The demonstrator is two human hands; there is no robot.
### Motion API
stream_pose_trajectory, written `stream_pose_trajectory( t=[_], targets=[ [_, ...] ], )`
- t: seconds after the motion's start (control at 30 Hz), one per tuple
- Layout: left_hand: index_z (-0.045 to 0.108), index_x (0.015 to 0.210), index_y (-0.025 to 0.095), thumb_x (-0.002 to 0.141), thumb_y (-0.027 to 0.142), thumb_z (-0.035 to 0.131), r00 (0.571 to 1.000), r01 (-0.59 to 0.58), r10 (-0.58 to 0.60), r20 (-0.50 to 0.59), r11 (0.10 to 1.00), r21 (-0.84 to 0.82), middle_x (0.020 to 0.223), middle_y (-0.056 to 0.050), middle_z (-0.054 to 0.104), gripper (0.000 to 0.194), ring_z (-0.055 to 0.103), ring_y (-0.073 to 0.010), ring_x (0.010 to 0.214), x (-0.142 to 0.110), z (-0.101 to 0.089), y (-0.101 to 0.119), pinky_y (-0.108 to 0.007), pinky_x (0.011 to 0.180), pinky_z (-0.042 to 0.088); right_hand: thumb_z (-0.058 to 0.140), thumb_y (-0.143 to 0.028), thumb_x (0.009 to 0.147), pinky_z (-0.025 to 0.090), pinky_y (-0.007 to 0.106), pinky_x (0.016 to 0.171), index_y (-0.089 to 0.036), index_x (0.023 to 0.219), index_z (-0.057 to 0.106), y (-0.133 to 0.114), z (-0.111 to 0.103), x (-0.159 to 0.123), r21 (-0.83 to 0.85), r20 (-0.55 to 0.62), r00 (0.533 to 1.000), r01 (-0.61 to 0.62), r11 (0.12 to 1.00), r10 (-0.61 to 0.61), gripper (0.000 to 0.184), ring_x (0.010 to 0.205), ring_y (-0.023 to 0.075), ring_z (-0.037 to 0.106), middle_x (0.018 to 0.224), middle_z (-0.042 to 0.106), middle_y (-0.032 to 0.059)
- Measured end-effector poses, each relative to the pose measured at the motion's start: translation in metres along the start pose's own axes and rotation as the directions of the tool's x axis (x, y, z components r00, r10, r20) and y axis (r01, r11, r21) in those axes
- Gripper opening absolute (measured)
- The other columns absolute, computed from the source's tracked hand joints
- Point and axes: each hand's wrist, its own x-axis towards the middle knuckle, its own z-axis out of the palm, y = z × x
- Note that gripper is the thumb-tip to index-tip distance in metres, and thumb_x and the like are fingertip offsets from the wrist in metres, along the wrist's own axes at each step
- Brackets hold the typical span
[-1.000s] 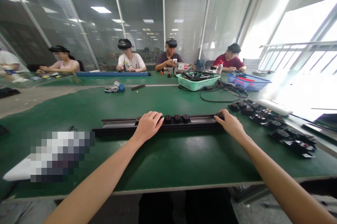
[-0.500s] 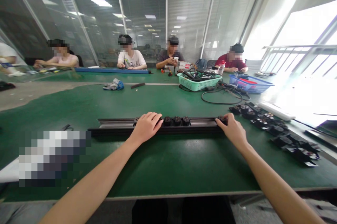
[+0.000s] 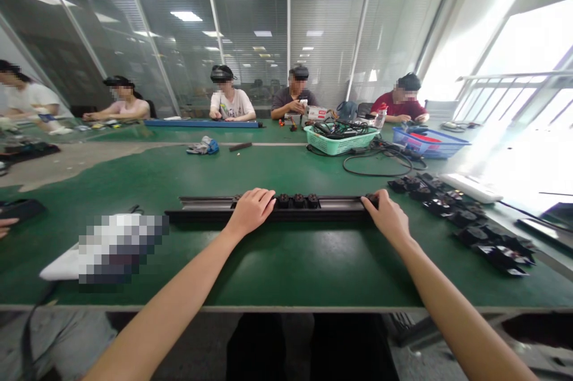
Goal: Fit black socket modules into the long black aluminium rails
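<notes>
A long black rail [image 3: 210, 215] with a grey inner channel lies across the green table before me. Several black round-faced modules [image 3: 298, 200] that look like sockets sit in a row in its middle. My left hand [image 3: 253, 209] is curled over the rail just left of those modules, its fingers bent to the far side and its thumb at the near side; it hides part of the row. At the rail's right end my right hand [image 3: 388, 214] grips another black module [image 3: 372, 197], mostly hidden by the fingers. Whether that module is seated in the channel I cannot tell.
More black modules [image 3: 470, 214] lie in rows at the right. Behind them are a white strip [image 3: 472, 187], black cables, a green basket [image 3: 342, 143] and a blue basket [image 3: 432, 142]. A blurred white packet [image 3: 62, 264] lies left. Co-workers sit along the far side.
The view has shifted a little, with more of the left side showing. My right hand and its module sit slightly closer to the row. My left hand keeps its place over the rail.
</notes>
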Motion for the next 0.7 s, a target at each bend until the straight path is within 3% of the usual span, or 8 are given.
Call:
stream_pose_trajectory(
  t=[0.47, 0.7],
  targets=[
    [0.065, 0.124, 0.016, 0.104, 0.027, 0.044, 1.000, 0.007, -0.007, -0.015, 0.999, -0.042, 0.117, -0.012, 0.072, 0.031, 0.065, -0.0253, 0.110, -0.001, 0.001, 0.001, -0.043, 0.099, 0.050, 0.033, -0.062, 0.099, 0.044, 0.036, 0.070, -0.022, 0.117, 0.052, 0.007, 0.004, -0.001, 0.013, -0.027, 0.998, 0.062, 0.998, -0.062, 0.047, 0.096, 0.0317, 0.068, 0.111, 0.071, 0.0138],
    [0.066, 0.121, 0.017, 0.103, 0.026, 0.045, 1.000, 0.001, -0.001, -0.013, 0.999, -0.037, 0.112, -0.011, 0.073, 0.029, 0.066, -0.0262, 0.106, 0.004, -0.001, 0.000, -0.042, 0.093, 0.052, 0.033, -0.061, 0.099, 0.043, 0.034, 0.070, -0.024, 0.118, 0.052, 0.010, 0.004, -0.004, 0.014, -0.056, 0.994, 0.095, 0.995, -0.094, 0.046, 0.096, 0.0299, 0.068, 0.111, 0.072, 0.0112]
  ],
)
